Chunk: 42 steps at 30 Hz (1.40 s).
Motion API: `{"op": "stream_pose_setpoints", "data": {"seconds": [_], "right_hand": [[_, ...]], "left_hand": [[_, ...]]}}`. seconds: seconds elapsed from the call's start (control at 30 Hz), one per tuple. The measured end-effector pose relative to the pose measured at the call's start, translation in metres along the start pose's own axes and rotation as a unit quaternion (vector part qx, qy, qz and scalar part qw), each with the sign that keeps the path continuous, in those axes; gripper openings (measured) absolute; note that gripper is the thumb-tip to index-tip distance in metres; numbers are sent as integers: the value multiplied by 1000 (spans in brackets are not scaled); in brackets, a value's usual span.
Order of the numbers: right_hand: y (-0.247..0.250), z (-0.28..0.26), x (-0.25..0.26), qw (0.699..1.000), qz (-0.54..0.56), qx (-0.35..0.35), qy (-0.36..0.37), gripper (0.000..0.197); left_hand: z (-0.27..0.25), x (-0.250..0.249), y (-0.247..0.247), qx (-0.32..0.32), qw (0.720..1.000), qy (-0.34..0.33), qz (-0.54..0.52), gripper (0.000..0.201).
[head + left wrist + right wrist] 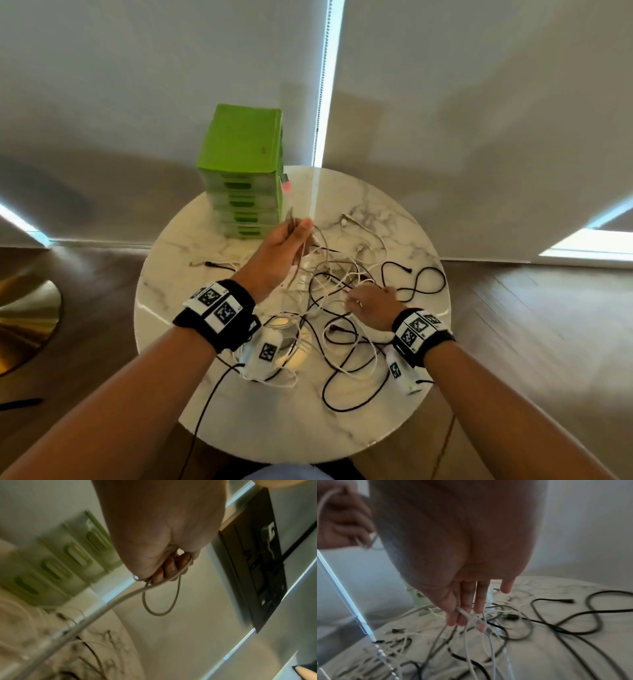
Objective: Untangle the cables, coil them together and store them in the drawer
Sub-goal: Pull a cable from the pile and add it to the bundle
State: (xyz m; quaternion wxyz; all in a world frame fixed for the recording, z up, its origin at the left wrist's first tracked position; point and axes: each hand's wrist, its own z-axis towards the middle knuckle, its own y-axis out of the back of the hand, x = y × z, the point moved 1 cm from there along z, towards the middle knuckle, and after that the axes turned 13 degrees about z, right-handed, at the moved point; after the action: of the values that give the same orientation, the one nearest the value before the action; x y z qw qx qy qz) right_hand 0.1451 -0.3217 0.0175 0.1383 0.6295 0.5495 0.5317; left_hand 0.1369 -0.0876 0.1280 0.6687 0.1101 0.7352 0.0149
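A tangle of white and black cables (329, 284) lies in the middle of a round marble table (274, 421). My left hand (291, 233) is raised beside the green drawer unit (243, 178). Its curled fingers (171, 566) grip a whitish cable (161, 614) that hangs in a loop and runs down to the pile. My right hand (366, 301) is low over the tangle, palm down. Its fingers (467, 615) are nearly straight and pinch a white cable plug (477, 622). A long black cable (556, 627) snakes off to the right. All the drawers look closed.
The drawer unit (51, 568) stands at the table's back left edge, close to pale window blinds. A brass-coloured round object (24, 322) sits on the wooden floor at the left. Thin black wires from the wrist devices hang over the table's near edge.
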Motion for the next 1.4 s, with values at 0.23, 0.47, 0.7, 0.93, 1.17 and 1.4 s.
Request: {"op": "stream_pose_setpoints", "data": {"seconds": [0.23,0.47,0.7,0.93,1.17,1.4], "right_hand": [[6,-83,-34,989,107,-98,15,10],[-8,-153,-80,986,72,-64,-137,27],[-30,-172,-29,888,445,-117,-22,43],[-45,-200,-72,823,438,-313,-182,35],[-60,-205,-98,947,173,-12,-271,71],[-29,-145,6,942,305,-122,-68,64]], "left_hand": [[9,-33,-86,87,995,-39,-19,33],[10,-24,-137,99,994,-34,-25,25],[-18,29,-196,200,978,-11,59,22],[-12,29,-180,201,978,24,39,43],[-2,31,-156,204,979,-9,1,45],[-15,27,-162,201,976,-36,71,44]]}}
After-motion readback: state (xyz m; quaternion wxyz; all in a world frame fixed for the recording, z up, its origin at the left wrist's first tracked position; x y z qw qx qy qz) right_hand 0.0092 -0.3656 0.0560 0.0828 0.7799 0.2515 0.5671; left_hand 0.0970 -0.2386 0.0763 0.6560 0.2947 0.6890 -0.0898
